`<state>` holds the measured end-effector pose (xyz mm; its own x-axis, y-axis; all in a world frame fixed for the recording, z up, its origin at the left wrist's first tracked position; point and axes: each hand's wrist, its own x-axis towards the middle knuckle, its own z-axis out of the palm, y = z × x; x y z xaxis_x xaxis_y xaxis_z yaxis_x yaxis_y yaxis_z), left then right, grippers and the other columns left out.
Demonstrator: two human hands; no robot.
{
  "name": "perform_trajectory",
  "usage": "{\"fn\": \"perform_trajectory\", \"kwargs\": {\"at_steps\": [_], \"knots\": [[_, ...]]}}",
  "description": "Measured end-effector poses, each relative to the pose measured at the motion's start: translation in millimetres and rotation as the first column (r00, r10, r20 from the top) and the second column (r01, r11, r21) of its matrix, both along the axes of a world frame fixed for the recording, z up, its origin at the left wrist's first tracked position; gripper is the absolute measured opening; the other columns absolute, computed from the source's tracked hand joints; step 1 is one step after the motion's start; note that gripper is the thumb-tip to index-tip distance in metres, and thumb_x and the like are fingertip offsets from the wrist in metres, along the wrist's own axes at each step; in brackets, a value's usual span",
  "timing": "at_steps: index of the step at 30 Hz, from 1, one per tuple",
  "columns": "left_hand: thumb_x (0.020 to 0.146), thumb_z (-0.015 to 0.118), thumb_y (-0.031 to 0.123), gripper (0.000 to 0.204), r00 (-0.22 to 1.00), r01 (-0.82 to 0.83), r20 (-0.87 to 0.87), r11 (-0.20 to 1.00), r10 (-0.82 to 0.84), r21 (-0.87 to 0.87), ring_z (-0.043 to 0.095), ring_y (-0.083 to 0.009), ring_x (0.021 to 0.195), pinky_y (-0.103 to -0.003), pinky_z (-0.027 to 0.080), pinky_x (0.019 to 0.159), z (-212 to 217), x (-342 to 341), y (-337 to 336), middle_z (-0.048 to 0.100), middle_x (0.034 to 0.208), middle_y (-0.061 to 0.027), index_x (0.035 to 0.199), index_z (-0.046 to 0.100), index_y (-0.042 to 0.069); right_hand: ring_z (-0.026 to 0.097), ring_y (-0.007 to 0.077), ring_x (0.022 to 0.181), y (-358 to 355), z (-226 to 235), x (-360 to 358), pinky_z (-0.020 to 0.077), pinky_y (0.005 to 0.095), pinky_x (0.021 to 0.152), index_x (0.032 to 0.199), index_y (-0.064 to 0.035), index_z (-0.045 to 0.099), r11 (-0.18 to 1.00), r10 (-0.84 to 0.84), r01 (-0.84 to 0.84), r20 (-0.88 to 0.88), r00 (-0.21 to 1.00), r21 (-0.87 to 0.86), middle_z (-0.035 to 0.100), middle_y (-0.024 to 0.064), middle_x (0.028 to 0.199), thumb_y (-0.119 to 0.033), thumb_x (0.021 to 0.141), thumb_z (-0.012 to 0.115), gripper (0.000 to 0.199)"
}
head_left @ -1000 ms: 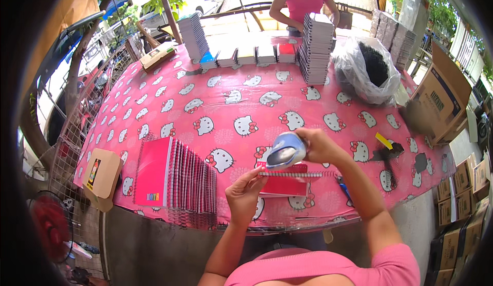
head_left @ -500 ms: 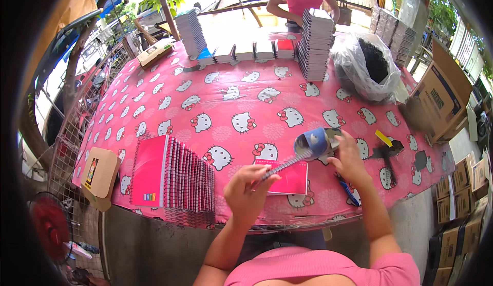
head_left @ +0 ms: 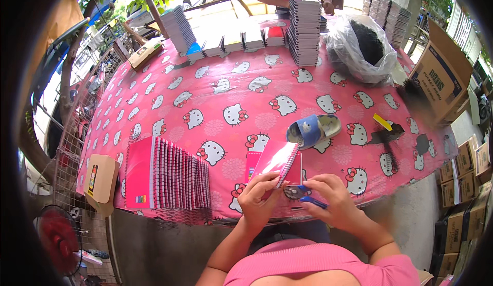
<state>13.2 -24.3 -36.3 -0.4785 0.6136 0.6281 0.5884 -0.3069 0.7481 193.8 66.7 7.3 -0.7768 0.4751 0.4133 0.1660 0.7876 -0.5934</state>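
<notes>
Fingers (head_left: 267, 186) of the left hand (head_left: 258, 198) pinch the lower edge of a small pink spiral notebook (head_left: 280, 161), tilting it up from the near edge of the desk (head_left: 169, 101). Those of the right hand (head_left: 334, 201) are curled together around a blue-handled tool (head_left: 308, 199), just beside the notebook's wire spine; what kind of tool it is cannot be told. A blue tape roll (head_left: 312, 130) lies on the pink cat-print cloth just beyond the notebook. A row of pink spiral notebooks (head_left: 167, 175) lies fanned at the person's left, near a small cardboard box (head_left: 101, 180). At the far side stand stacked notebooks (head_left: 304, 29) and a clear plastic bag (head_left: 359, 47).
</notes>
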Motion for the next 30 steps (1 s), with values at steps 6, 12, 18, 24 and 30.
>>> {"fn": "perform_trajectory", "kwargs": {"at_steps": [6, 12, 18, 24, 30], "knots": [[0.068, 0.075, -0.01, 0.021, 1.0, 0.003, -0.005, 1.0, -0.003, 0.028, 0.069, -0.0227, 0.085, -0.03, 0.055, 0.074, -3, -2, -3, 0.07, 0.094, -0.0166, 0.086, 0.066, -0.003, 0.06, 0.0251, 0.087, -9, 0, -14, 0.0492, 0.0365, 0.074, 0.106, -0.0037, 0.063, 0.999, -0.034, 0.034, -0.002, 0.999, 0.0, 0.062, 0.0094, 0.096, -0.026, 0.084, 0.07, 0.032], [0.068, 0.072, -0.013, 0.022, 0.99, 0.068, -0.131, 0.982, -0.045, 0.175, 0.069, -0.0235, 0.084, -0.031, 0.055, 0.069, -5, -9, 2, 0.069, 0.092, -0.0161, 0.088, 0.067, -0.004, 0.063, 0.0136, 0.086, 11, -3, -6, 0.0499, 0.0293, 0.07, 0.106, -0.0012, 0.064, 0.472, 0.188, -0.02, 0.079, 0.979, -0.882, 0.066, 0.0058, 0.092, -0.028, 0.09, 0.065, 0.031], [0.072, 0.072, -0.014, 0.02, 0.999, -0.041, 0.005, 0.983, 0.041, 0.176, 0.068, -0.0201, 0.083, -0.028, 0.055, 0.063, 12, -14, 5, 0.067, 0.092, -0.0144, 0.087, 0.065, -0.002, 0.057, 0.0306, 0.109, 63, -57, 42, 0.0428, 0.0445, 0.097, 0.114, -0.0044, 0.063, 0.903, -0.408, 0.347, 0.252, 0.877, 0.255, 0.059, 0.0156, 0.119, -0.022, 0.075, 0.075, 0.045], [0.072, 0.071, -0.006, 0.023, 0.958, 0.057, -0.285, 0.994, -0.028, 0.096, 0.064, -0.0256, 0.081, -0.032, 0.054, 0.072, 60, -19, -14, 0.064, 0.093, -0.0116, 0.094, 0.067, -0.001, 0.051, 0.0342, 0.113, 35, 29, -68, 0.0413, 0.0483, 0.096, 0.127, -0.0128, 0.058, 0.824, 0.287, -0.207, -0.073, 0.955, 0.528, 0.051, 0.0144, 0.122, -0.011, 0.07, 0.073, 0.059], [0.097, 0.04, 0.049, 0.065, 0.47, -0.726, 0.113, 0.31, 0.875, 0.614, 0.055, -0.0283, 0.112, -0.043, 0.04, 0.101, 112, -70, -129, 0.053, 0.126, -0.0215, 0.129, 0.043, -0.007, 0.058, 0.016, 0.095, -15, 117, -195, 0.0544, 0.028, 0.078, 0.126, -0.0035, 0.041, 0.476, 0.32, -0.832, -0.826, 0.465, -0.284, 0.055, 0.0078, 0.105, 0.001, 0.085, 0.065, 0.048]]}}
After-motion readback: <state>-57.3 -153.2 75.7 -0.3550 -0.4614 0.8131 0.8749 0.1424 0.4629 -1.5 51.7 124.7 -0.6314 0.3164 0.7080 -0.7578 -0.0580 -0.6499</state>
